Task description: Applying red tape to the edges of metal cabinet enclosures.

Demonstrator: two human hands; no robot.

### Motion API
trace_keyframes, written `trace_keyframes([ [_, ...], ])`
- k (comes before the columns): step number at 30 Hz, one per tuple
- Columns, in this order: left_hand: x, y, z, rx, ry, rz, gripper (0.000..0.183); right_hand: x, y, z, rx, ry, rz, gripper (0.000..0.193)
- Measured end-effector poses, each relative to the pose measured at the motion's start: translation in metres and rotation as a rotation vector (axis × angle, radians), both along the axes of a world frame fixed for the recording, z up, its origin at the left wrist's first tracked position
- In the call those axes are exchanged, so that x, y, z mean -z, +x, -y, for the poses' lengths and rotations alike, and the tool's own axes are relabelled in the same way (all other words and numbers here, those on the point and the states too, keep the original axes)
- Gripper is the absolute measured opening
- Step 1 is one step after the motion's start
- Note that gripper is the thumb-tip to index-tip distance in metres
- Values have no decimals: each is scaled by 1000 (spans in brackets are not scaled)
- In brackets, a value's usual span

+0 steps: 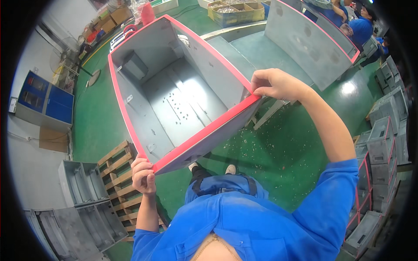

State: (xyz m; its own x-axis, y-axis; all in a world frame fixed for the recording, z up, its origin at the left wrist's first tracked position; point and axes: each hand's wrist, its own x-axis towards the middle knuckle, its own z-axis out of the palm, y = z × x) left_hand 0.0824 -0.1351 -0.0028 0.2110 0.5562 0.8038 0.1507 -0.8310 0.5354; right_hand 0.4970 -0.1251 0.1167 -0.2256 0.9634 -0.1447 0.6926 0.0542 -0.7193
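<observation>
An open grey metal cabinet lies before me, its hollow side facing up. Red tape runs along its rim. My left hand is closed around the near left corner, fingers curled over the taped edge. At the near right corner, my right hand pinches the taped edge between thumb and bent fingers. Inside the cabinet, small holes and slots dot the bottom panel, and metal brackets sit on the left wall. Whatever lies under my fingertips is hidden.
Another grey cabinet with red edging stands on the grey bench at right. A wooden pallet and grey metal housings are at left. More housings are stacked at far right. People in blue work beyond.
</observation>
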Motion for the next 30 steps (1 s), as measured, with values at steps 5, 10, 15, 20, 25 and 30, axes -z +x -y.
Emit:
trace_keyframes([
  [5,1,2,1,6,-9,27,19,-1,0,-3,-32,37,22,8],
  [10,2,1,2,-3,-25,32,19,0,-1,-4,-12,7,50,9],
  [15,1,4,3,3,-24,36,19,-1,-1,-4,4,-15,72,9],
  [20,0,4,4,-2,-30,26,19,1,-1,-3,-3,34,68,8],
  [25,0,4,4,7,-34,31,18,0,-2,-3,3,18,75,9],
  [30,1,3,4,-2,-32,30,18,0,-3,-3,2,29,85,8],
])
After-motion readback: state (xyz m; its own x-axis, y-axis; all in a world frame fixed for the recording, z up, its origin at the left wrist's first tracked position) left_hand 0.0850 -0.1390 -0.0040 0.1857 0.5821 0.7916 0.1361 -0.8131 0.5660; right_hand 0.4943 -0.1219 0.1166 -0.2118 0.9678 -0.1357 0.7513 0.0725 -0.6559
